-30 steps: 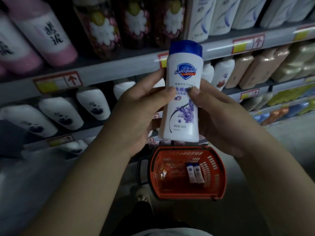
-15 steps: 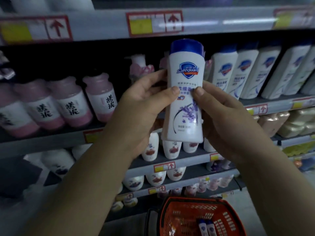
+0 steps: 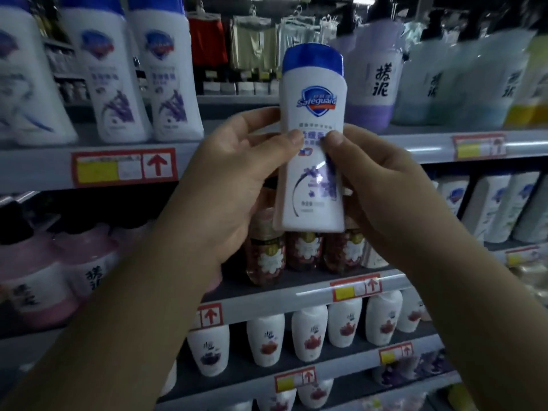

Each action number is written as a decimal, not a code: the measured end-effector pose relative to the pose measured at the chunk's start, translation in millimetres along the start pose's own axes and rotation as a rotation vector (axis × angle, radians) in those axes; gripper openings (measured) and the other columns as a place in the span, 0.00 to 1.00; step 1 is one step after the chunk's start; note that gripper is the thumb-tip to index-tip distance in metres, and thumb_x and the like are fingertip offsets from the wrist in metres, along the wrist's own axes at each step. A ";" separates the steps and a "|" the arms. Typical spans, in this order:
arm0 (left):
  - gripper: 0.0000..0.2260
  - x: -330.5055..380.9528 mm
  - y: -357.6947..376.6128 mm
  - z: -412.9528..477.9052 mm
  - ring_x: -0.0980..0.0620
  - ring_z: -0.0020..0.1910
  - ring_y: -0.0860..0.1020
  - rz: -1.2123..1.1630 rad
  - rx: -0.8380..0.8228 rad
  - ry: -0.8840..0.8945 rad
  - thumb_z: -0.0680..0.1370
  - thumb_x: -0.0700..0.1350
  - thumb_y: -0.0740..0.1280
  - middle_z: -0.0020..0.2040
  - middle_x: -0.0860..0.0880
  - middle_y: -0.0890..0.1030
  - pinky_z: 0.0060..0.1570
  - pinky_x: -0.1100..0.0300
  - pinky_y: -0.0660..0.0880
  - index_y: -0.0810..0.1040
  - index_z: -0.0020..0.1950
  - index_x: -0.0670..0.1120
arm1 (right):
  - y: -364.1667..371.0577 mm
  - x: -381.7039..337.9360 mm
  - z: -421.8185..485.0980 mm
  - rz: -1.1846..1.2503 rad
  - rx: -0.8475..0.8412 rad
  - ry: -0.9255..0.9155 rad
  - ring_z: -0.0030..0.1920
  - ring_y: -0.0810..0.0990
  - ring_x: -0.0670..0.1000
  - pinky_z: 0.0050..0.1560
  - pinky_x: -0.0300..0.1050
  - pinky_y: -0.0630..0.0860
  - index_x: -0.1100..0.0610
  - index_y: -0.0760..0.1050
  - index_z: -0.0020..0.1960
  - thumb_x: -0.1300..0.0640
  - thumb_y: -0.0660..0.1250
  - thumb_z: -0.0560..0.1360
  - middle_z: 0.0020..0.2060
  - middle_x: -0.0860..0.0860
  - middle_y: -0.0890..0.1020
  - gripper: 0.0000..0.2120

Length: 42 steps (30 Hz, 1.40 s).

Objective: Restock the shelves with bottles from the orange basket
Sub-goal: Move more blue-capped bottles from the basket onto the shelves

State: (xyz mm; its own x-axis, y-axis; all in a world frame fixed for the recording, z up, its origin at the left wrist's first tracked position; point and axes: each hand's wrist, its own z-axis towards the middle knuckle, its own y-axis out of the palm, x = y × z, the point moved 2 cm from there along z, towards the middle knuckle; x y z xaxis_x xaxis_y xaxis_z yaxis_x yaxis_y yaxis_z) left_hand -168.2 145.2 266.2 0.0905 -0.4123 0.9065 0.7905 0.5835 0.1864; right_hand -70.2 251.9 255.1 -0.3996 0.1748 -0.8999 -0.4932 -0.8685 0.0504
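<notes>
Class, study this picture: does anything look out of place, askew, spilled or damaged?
Nothing stands out. The Safeguard bottle is upright and capped, gripped by the left hand and right hand; matching bottles stand on the top shelf; no spill shows.

A yellow-and-white price label (image 3: 124, 167) with a red arrow sat at left. Hanging packets (image 3: 255, 40), possibly clothing, showed blurred far behind. Pale refill pouches (image 3: 462, 81) with black characters stood at upper right. Pink tubs (image 3: 38, 280) stood lower left, near 3 amber flower-print bottles (image 3: 267, 256). Beneath them ran a row of small white bottles (image 3: 310, 333).
</notes>
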 end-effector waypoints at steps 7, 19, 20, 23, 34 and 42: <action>0.12 22.2 -18.1 29.0 0.53 0.46 0.84 0.078 0.071 0.156 0.74 0.39 0.69 0.48 0.49 0.85 0.46 0.49 0.81 0.75 0.57 0.46 | 18.7 -23.5 38.1 -0.124 -0.053 -0.114 0.47 0.84 0.51 0.48 0.47 0.82 0.58 0.78 0.57 0.54 0.67 0.73 0.46 0.54 0.85 0.14; 0.20 34.0 -36.7 62.6 0.59 0.60 0.76 0.482 0.122 0.383 0.80 0.45 0.62 0.65 0.54 0.77 0.60 0.57 0.74 0.68 0.72 0.54 | 45.1 -25.5 122.6 -0.206 0.074 -0.188 0.51 0.83 0.56 0.53 0.52 0.81 0.61 0.75 0.58 0.64 0.68 0.74 0.50 0.58 0.83 0.12; 0.20 33.9 -37.8 63.0 0.61 0.60 0.76 0.480 0.105 0.385 0.80 0.44 0.61 0.65 0.56 0.76 0.59 0.60 0.74 0.68 0.72 0.55 | 47.6 -25.6 127.5 -0.211 0.079 -0.188 0.51 0.83 0.56 0.53 0.53 0.80 0.61 0.75 0.57 0.65 0.68 0.74 0.51 0.59 0.83 0.12; 0.20 33.7 -42.4 66.5 0.71 0.53 0.74 0.461 0.089 0.370 0.81 0.42 0.60 0.56 0.64 0.76 0.50 0.73 0.69 0.67 0.72 0.56 | 53.7 -24.1 140.8 -0.216 0.086 -0.182 0.52 0.82 0.56 0.53 0.52 0.81 0.60 0.74 0.57 0.66 0.68 0.74 0.51 0.58 0.82 0.12; 0.28 23.8 -55.2 80.4 0.52 0.68 0.69 0.683 0.113 0.188 0.72 0.47 0.59 0.68 0.53 0.73 0.69 0.49 0.66 0.64 0.73 0.55 | 67.6 5.6 173.9 -0.391 0.051 -0.074 0.45 0.81 0.53 0.43 0.43 0.79 0.57 0.74 0.53 0.65 0.66 0.76 0.44 0.53 0.82 0.07; 0.29 22.6 -54.6 79.3 0.57 0.65 0.71 0.627 0.099 0.206 0.74 0.47 0.60 0.67 0.55 0.74 0.67 0.54 0.67 0.62 0.75 0.54 | 66.9 2.1 161.6 -0.440 0.058 -0.119 0.52 0.80 0.50 0.44 0.37 0.78 0.60 0.70 0.64 0.66 0.66 0.75 0.53 0.53 0.80 0.18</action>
State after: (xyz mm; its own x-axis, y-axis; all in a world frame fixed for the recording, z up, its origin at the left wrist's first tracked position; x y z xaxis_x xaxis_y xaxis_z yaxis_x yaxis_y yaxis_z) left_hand -257.3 159.5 306.5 0.6365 -0.0933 0.7656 0.4918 0.8138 -0.3097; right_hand -228.8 269.2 326.5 -0.2265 0.5761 -0.7854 -0.6768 -0.6729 -0.2985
